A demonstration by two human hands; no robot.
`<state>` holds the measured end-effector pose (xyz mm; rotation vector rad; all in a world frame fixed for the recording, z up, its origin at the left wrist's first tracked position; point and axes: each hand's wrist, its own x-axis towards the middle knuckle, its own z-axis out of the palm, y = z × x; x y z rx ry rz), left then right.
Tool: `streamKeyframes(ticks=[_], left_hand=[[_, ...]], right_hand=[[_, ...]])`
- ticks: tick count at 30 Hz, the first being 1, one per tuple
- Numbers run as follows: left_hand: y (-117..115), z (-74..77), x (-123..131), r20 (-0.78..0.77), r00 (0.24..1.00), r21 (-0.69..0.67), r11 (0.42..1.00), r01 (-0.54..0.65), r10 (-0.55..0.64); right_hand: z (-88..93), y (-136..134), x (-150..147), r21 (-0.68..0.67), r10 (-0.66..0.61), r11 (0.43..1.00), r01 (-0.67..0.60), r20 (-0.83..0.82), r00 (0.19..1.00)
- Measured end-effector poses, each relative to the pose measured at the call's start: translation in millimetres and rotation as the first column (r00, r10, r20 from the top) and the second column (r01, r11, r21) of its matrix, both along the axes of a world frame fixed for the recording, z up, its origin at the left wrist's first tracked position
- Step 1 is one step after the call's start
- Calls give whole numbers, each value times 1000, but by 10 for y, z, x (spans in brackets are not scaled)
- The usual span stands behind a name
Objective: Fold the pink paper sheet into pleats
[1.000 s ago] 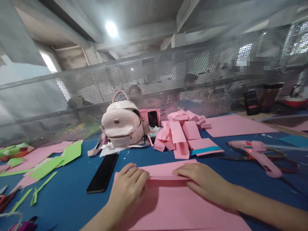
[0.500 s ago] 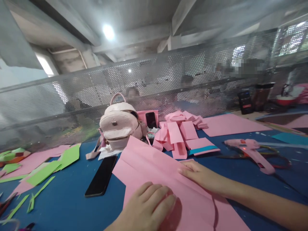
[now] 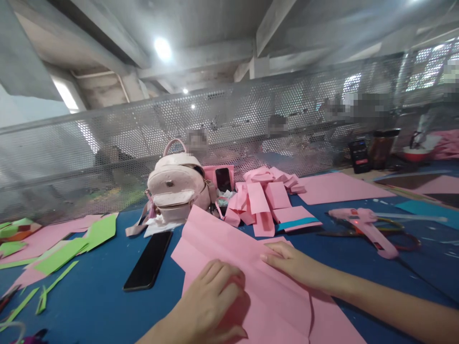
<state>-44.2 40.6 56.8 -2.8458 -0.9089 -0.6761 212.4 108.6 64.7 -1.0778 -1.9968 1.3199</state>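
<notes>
A large pink sheet of paper, with crease lines across it, lies over another pink sheet on the table before me. My left hand rests on top of it near the front, fingers loosely bent and thumb apart, with nothing seen in its grasp. At the sheet's right edge, my right hand pinches the paper, thumb on top and its other fingers partly hidden. Folded pink paper pieces are heaped behind the sheet, one crossed by a blue strip.
Left of the sheet lies a black phone; a pale backpack stands behind. Green paper scraps spread over the blue table at left. A pink glue gun lies by scissors at right. A perforated metal screen borders the back.
My left hand has drawn slightly left and up over the pink sheet, its thumb now showing. My right hand keeps its hold on the edge. The view has shifted slightly.
</notes>
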Motion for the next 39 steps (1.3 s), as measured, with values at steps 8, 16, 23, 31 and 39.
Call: streamKeyframes(ticks=[8, 16, 23, 31, 39], left_hand=[[-1, -20, 18, -40, 999, 204, 979, 4, 4], [-62, 93, 17, 3, 1000, 465, 885, -9, 9], [-144, 232, 57, 69, 994, 499, 866, 41, -87], [-84, 96, 43, 158, 980, 508, 861, 23, -119], [-126, 179, -23, -33, 993, 524, 844, 111, -110]], right_hand=[[-144, -16, 30, -89, -103, 990, 108, 59, 993], [71, -157, 17, -674, -42, 726, -138, -243, 969], [94, -236, 1, -412, 226, 859, -305, -229, 947], [116, -232, -3, -318, 222, 906, -278, -202, 954], [331, -153, 91, -397, 72, 907, -141, -186, 980]])
